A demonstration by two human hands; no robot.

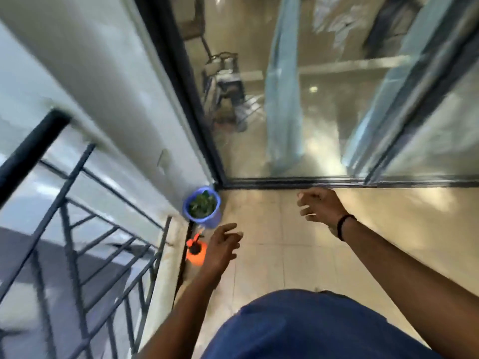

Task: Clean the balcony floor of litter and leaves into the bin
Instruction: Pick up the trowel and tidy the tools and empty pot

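A blue bin (204, 221) stands in the far left corner of the balcony, with green leaves (202, 204) inside it. My left hand (222, 248) hangs above the tiled floor (272, 255) just this side of the bin, fingers loosely spread and holding nothing. My right hand (320, 206) is raised further right, near the door track, fingers loosely curled and empty; a black band sits on its wrist. The picture is blurred by motion, and I make out no litter on the floor.
A small orange pot (197, 252) stands by the low wall, partly behind my left hand. A dark metal railing (77, 229) runs along the left. Sliding glass doors (311, 112) with a black track (311, 182) close the far side.
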